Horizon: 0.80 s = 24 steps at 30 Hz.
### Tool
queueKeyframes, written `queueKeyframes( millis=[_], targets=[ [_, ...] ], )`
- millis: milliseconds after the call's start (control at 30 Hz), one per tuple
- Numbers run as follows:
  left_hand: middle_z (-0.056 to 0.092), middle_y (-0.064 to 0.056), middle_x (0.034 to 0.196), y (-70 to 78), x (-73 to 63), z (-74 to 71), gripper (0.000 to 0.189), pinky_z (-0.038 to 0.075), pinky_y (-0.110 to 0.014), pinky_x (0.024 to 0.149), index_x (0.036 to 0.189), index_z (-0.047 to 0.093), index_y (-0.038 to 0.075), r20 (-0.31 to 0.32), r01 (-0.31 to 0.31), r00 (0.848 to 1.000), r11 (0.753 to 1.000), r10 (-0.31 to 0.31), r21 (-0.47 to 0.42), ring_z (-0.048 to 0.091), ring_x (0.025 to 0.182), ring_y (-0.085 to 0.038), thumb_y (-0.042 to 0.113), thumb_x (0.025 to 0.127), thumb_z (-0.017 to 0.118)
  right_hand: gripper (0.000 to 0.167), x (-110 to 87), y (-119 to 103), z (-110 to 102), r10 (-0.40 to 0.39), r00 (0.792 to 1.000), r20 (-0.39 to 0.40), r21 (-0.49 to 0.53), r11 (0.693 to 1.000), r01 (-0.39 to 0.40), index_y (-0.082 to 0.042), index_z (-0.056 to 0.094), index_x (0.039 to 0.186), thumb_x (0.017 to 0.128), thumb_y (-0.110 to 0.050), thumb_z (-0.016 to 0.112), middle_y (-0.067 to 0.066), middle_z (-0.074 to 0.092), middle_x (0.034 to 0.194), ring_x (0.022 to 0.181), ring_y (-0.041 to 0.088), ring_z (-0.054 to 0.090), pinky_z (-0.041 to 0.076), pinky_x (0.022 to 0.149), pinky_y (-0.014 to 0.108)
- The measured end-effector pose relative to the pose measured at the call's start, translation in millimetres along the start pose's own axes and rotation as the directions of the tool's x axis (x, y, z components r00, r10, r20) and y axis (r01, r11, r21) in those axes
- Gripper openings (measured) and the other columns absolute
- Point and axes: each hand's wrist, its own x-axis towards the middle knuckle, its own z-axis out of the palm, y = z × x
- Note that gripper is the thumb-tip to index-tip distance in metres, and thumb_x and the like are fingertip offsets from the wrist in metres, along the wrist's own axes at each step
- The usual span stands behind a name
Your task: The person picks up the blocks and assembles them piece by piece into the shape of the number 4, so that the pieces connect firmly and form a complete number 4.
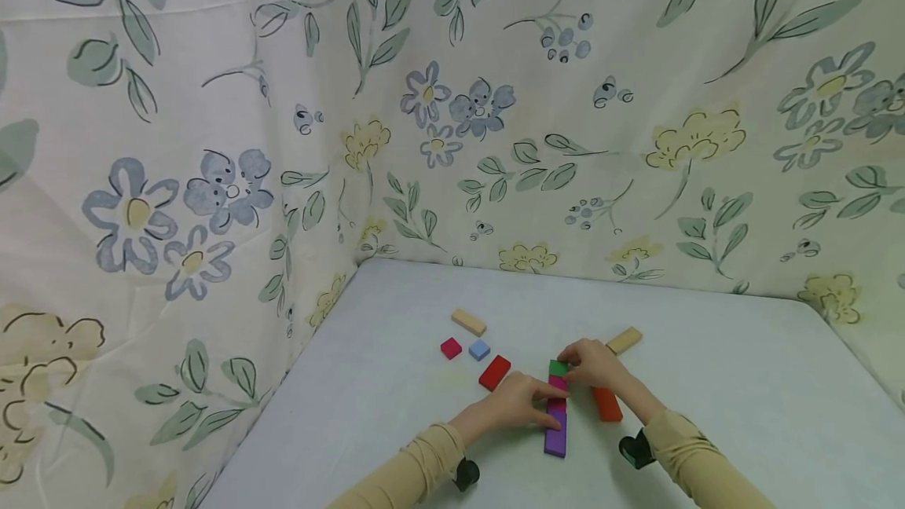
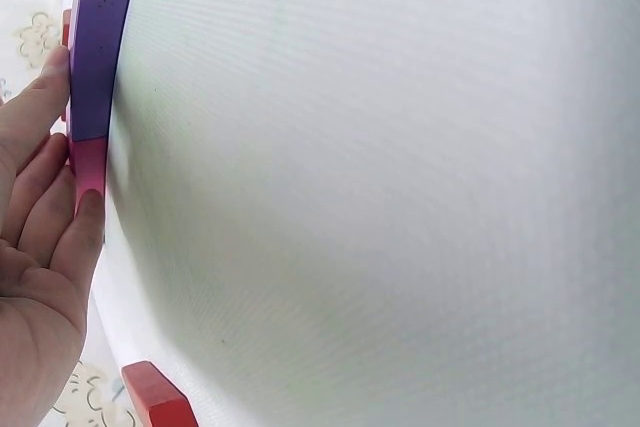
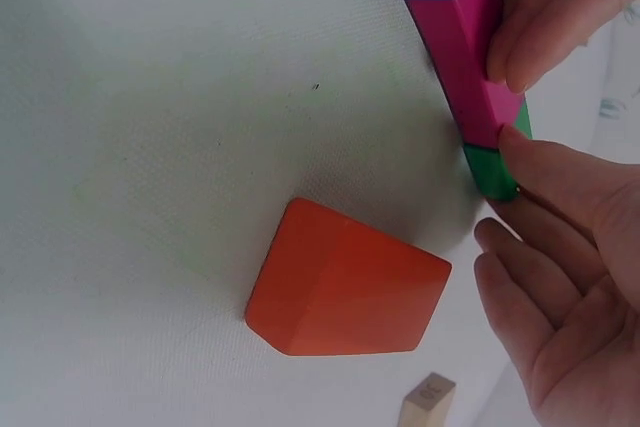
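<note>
A straight row of blocks lies on the table: a purple block point(image 1: 555, 444) nearest me, pink point(image 1: 557, 382) in the middle and a green block point(image 1: 558, 368) at the far end. My left hand point(image 1: 511, 403) rests on the row from the left, its thumb touching the purple block and its outstretched fingers touching the pink part. At the far end, my right hand point(image 1: 594, 362) pinches the green block between thumb and forefinger; the right wrist view shows the thumb near the pink-green joint. Fingers partly cover the pink section.
An orange-red block point(image 3: 345, 282) lies right of the row, with a plain wooden block point(image 1: 625, 340) beyond my right hand. To the left are a red block point(image 1: 495, 373), a blue cube point(image 1: 479, 349), a crimson cube point(image 1: 451, 348) and another wooden block point(image 1: 469, 322). Floral cloth point(image 1: 537, 179) hangs behind the table.
</note>
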Motion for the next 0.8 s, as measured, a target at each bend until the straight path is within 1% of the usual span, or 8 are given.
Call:
queueKeyframes(
  millis=[200,367,500,567,667,800],
  targets=[
    [0.071,0.010,0.106,1.5,-0.3,-0.4,0.047,0.040,-0.007,0.067,0.125,0.064,0.024,-0.006,-0.013,1.000,1.000,0.013,0.003,0.053,0.081,0.005,0.034,0.080,0.075,0.028,-0.1,0.4,-0.1,0.003,1.000,-0.009,-0.009,1.000,-0.003,0.003,0.071,0.100,0.074,-0.005,0.078,0.016,0.072,0.097,0.093,0.032,0.067,0.054,0.083,0.045],
    [0.072,0.010,0.104,1.2,-0.2,0.3,0.047,0.040,-0.007,0.067,0.125,0.064,0.025,-0.005,-0.009,1.000,1.000,0.009,0.005,0.054,0.082,0.005,0.034,0.080,0.075,0.029,-0.1,1.1,0.7,0.003,1.000,-0.013,-0.019,1.000,-0.003,0.002,0.071,0.100,0.074,-0.005,0.078,0.016,0.072,0.097,0.094,0.032,0.067,0.054,0.083,0.045],
    [0.072,0.010,0.106,-0.1,0.1,1.1,0.047,0.040,-0.007,0.069,0.125,0.064,0.024,-0.010,-0.018,1.000,1.000,0.018,0.012,0.054,0.082,0.006,0.034,0.080,0.075,0.029,-0.7,1.0,0.3,0.005,1.000,-0.024,-0.019,1.000,-0.005,0.002,0.071,0.102,0.074,-0.005,0.078,0.016,0.072,0.099,0.095,0.032,0.067,0.054,0.084,0.045],
    [0.071,0.010,0.106,-1.0,0.0,1.3,0.047,0.041,-0.007,0.069,0.124,0.064,0.024,-0.014,-0.024,1.000,1.000,0.024,0.013,0.054,0.082,0.006,0.034,0.080,0.075,0.030,-0.7,1.1,-0.7,-0.011,0.999,-0.032,-0.026,1.000,0.010,0.002,0.070,0.102,0.074,-0.006,0.078,0.016,0.072,0.100,0.095,0.032,0.067,0.054,0.084,0.045],
    [0.071,0.010,0.108,-1.9,-0.2,1.3,0.047,0.042,-0.007,0.072,0.124,0.064,0.024,-0.018,-0.027,0.999,1.000,0.027,0.012,0.055,0.085,0.007,0.034,0.080,0.075,0.031,-1.7,1.6,-2.3,-0.015,0.999,-0.048,-0.007,1.000,0.015,0.002,0.070,0.104,0.076,-0.008,0.077,0.017,0.071,0.102,0.097,0.033,0.067,0.054,0.084,0.044],
    [0.069,0.010,0.114,-2.5,-1.0,0.8,0.048,0.042,-0.008,0.074,0.125,0.064,0.025,-0.013,-0.020,1.000,1.000,0.020,0.007,0.055,0.089,0.007,0.035,0.080,0.075,0.031,-5.9,3.3,-4.8,-0.047,0.997,-0.063,0.013,0.999,0.048,0.003,0.069,0.105,0.078,-0.010,0.076,0.018,0.071,0.103,0.097,0.034,0.067,0.055,0.083,0.045]
  ],
)
